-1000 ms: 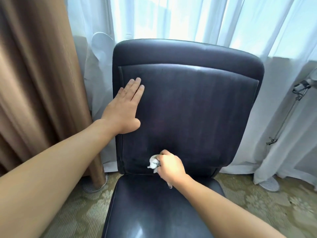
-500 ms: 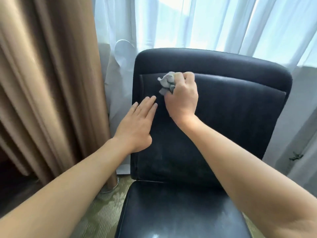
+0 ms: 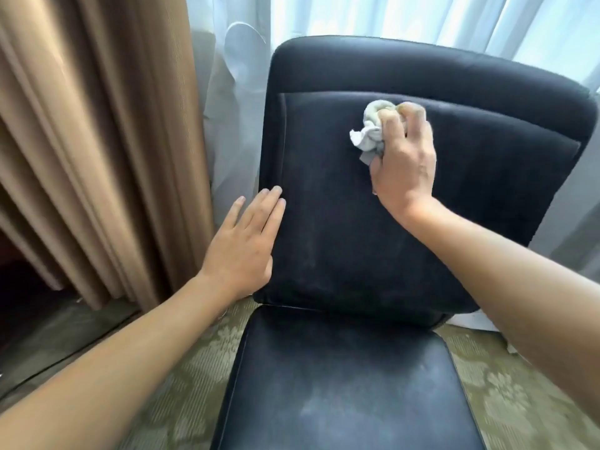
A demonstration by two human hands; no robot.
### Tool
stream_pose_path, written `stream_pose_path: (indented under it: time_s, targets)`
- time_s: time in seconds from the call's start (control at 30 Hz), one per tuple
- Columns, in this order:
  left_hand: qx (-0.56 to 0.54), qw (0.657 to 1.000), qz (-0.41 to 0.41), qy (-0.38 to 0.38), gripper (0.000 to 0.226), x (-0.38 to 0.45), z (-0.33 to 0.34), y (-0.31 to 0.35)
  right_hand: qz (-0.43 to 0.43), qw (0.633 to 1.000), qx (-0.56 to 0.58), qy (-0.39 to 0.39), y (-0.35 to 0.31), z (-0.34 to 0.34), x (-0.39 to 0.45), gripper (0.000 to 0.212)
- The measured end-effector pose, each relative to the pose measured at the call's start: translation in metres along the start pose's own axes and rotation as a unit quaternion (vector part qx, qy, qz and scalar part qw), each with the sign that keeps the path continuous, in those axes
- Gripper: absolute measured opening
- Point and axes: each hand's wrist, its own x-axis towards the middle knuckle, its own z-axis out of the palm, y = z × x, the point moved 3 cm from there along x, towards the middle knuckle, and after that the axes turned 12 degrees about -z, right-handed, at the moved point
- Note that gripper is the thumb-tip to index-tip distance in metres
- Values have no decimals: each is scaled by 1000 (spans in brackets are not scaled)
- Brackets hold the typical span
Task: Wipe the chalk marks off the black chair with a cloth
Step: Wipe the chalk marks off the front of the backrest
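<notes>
Chair (image 3: pixel 341 241), black, fills the middle of the view, its padded backrest facing me and its glossy seat below, nearest to me. Right hand (image 3: pixel 404 160) is closed around a crumpled pale cloth (image 3: pixel 370 131), pressing it against the upper part of the backrest, just under the seam that runs below the top roll. The bunched cloth sticks out to the left of my curled fingers (image 3: pixel 414 120), and a small loose corner hangs down beside my thumb. Left hand (image 3: pixel 242 248) lies flat and open, fingers together and pointing up, its palm against the left edge of the backrest, lower than the cloth and well apart from it. Faint pale streaks show on the backrest padding between my two hands; a dull whitish haze sits on the seat, though I cannot tell whether that is chalk or reflected light. Brown curtain (image 3: pixel 97 141) hangs in heavy folds to the left of the chair. White sheer curtain (image 3: pixel 422 17) hangs behind the backrest, lit from outside. Patterned greenish carpet (image 3: pixel 191 384) covers the floor on both sides of the seat.
</notes>
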Motion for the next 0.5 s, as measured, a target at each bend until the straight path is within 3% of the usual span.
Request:
stream_pose_path:
  time_s: [0.07,0.17,0.3,0.37,0.43,0.5]
  targets:
    - [-1,1000,2,-5,90,-22,14,10,-26,997,58,-34,-35,19,-43,31]
    - [6,999,3,-42,88,-58,40,23,-113,980,93,-131,-94,57,-117,38]
    - [-6,995,-28,-95,93,-94,75,28,-123,954,92,-256,-86,77,-199,29]
    - [-20,993,-42,-107,95,-99,85,31,-130,942,77,-300,-70,71,-216,39]
    - [-42,991,-63,-112,96,-99,88,35,-118,940,99,-305,-64,62,-214,40]
    - [-64,988,-78,-115,98,-100,94,38,-116,957,124,-234,-75,49,-189,29]
